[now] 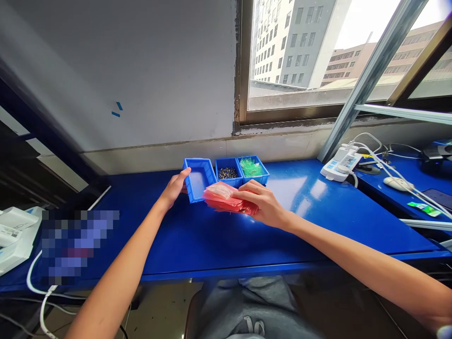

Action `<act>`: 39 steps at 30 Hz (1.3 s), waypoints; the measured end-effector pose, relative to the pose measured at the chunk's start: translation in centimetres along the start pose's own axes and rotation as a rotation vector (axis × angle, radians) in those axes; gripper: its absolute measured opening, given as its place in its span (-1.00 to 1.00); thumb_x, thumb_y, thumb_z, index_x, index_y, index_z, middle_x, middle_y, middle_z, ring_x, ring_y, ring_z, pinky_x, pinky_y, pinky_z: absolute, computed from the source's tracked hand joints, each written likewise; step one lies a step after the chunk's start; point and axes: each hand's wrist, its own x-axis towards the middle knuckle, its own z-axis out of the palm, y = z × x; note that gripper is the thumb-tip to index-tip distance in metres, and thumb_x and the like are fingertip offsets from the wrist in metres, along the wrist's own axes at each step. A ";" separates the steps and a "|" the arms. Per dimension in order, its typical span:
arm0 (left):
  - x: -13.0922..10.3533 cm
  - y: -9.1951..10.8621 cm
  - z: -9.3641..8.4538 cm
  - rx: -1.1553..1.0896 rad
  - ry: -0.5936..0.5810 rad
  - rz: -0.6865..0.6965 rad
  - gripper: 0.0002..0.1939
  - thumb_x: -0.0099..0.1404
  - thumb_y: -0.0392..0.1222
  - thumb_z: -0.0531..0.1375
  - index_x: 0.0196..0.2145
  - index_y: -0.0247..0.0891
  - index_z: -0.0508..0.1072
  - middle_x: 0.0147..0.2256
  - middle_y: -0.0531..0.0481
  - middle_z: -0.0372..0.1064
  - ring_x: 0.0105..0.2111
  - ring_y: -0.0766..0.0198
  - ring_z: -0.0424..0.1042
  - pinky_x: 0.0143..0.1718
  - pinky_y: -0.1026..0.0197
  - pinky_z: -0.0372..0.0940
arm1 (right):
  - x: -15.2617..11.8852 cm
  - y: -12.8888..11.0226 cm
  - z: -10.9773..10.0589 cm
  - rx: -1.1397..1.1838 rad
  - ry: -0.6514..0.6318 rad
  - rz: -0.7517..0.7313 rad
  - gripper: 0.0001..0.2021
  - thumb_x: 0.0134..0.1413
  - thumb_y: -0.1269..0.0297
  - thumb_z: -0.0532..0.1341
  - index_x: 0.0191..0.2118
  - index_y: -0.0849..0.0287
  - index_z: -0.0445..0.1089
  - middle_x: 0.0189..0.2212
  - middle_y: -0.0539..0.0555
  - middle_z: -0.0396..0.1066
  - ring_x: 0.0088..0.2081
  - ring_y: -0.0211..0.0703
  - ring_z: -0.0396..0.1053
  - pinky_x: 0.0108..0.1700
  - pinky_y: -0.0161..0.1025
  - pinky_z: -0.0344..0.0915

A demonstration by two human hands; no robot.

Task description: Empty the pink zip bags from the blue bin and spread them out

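Observation:
My left hand grips the left side of a blue plastic bin, thumb over its rim. The bin is tilted toward me, and its visible floor is bare. In my right hand is a stack of pink-red plastic bags, pinched between thumb and fingers just right of the bin's near corner. The stack overlaps that corner in view; whether they touch I cannot tell. Behind it, a second blue bin contains small dark screws. Beside that, a third blue bin holds green transparent pieces, too small to make out.
Under everything lies a glossy blue table, meeting a wall and window behind. A white power strip with cables stands at the right near a metal frame post. A white device with a cable is at the left.

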 end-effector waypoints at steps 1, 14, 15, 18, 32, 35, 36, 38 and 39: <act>0.3 -0.3 -0.3 0.025 0.039 -0.068 -0.27 0.28 0.49 -0.03 -0.42 -0.28 0.47 -0.56 -0.09 0.41 -0.52 0.13 0.43 -0.48 0.17 0.27 | 0.0 0.2 -0.1 -0.011 0.005 0.001 -0.68 0.29 0.34 0.18 0.12 0.01 0.43 -0.13 0.14 0.48 -0.17 -0.08 0.38 -0.13 -0.12 0.39; 0.7 -0.5 -0.1 0.435 0.398 -0.005 -0.50 0.39 0.12 0.08 0.04 -0.32 0.50 -0.22 -0.18 0.55 -0.19 0.05 0.54 -0.11 0.10 0.39 | 0.3 1.0 -0.3 -0.208 -0.303 0.034 -0.58 0.07 0.52 0.22 0.07 0.15 0.35 0.03 0.27 0.33 -0.02 0.05 0.32 -0.04 -0.04 0.37; 0.4 -0.2 0.3 0.498 0.398 0.078 -0.50 0.39 0.12 0.10 0.07 -0.30 0.51 -0.13 -0.20 0.54 -0.10 0.03 0.52 0.00 0.06 0.37 | 0.4 1.1 -0.4 -0.202 -0.322 0.031 -0.60 0.06 0.51 0.23 0.05 0.15 0.34 0.05 0.27 0.33 -0.01 0.06 0.32 -0.01 -0.02 0.37; -0.6 0.5 1.6 0.671 0.368 0.281 -0.49 0.34 0.18 0.20 0.06 -0.23 0.54 0.15 -0.23 0.36 0.13 -0.08 0.39 0.19 -0.03 0.27 | 0.6 1.4 -0.8 -0.150 -0.384 0.005 -0.66 0.10 0.46 0.25 0.01 0.16 0.33 0.07 0.26 0.37 0.03 0.08 0.33 0.04 0.00 0.35; -0.5 -0.5 4.4 0.810 0.274 0.525 -0.79 0.40 -0.16 0.23 -0.08 -0.05 0.65 -0.15 -0.10 0.49 -0.09 0.03 0.40 -0.04 -0.02 0.24 | 0.8 1.1 -1.6 -0.004 -0.473 0.064 -0.46 0.20 -0.06 0.28 0.14 0.18 0.27 0.09 0.29 0.38 0.10 0.14 0.34 0.11 0.05 0.34; -0.5 -0.4 4.4 0.808 0.289 0.521 -0.79 0.39 -0.19 0.24 -0.10 -0.04 0.66 -0.17 -0.09 0.48 -0.10 0.04 0.39 -0.05 -0.01 0.24 | 0.7 1.0 -1.4 0.008 -0.465 0.061 -0.48 0.22 -0.03 0.27 0.16 0.17 0.26 0.13 0.28 0.35 0.13 0.13 0.31 0.14 0.05 0.32; -0.5 -0.4 4.4 0.793 0.276 0.521 -0.80 0.40 -0.20 0.24 -0.10 -0.05 0.66 -0.18 -0.08 0.49 -0.11 0.05 0.40 -0.05 -0.01 0.24 | 0.7 1.0 -1.3 0.012 -0.459 0.060 -0.48 0.22 -0.02 0.27 0.16 0.16 0.26 0.14 0.28 0.34 0.14 0.13 0.30 0.15 0.05 0.31; -0.5 -0.3 4.6 0.742 0.232 0.526 -0.79 0.40 -0.24 0.22 -0.09 -0.10 0.64 -0.18 -0.06 0.52 -0.11 0.07 0.44 -0.03 0.00 0.25 | 0.6 1.1 -1.1 0.013 -0.448 0.058 -0.50 0.23 -0.03 0.26 0.15 0.16 0.27 0.15 0.28 0.32 0.14 0.13 0.29 0.15 0.06 0.31; -0.5 -0.2 4.7 0.709 0.207 0.530 -0.79 0.40 -0.26 0.21 -0.08 -0.13 0.62 -0.18 -0.05 0.53 -0.11 0.08 0.45 -0.02 0.01 0.27 | 0.5 1.1 -1.0 0.009 -0.443 0.056 -0.49 0.23 -0.04 0.26 0.15 0.16 0.27 0.16 0.28 0.31 0.13 0.13 0.29 0.15 0.07 0.31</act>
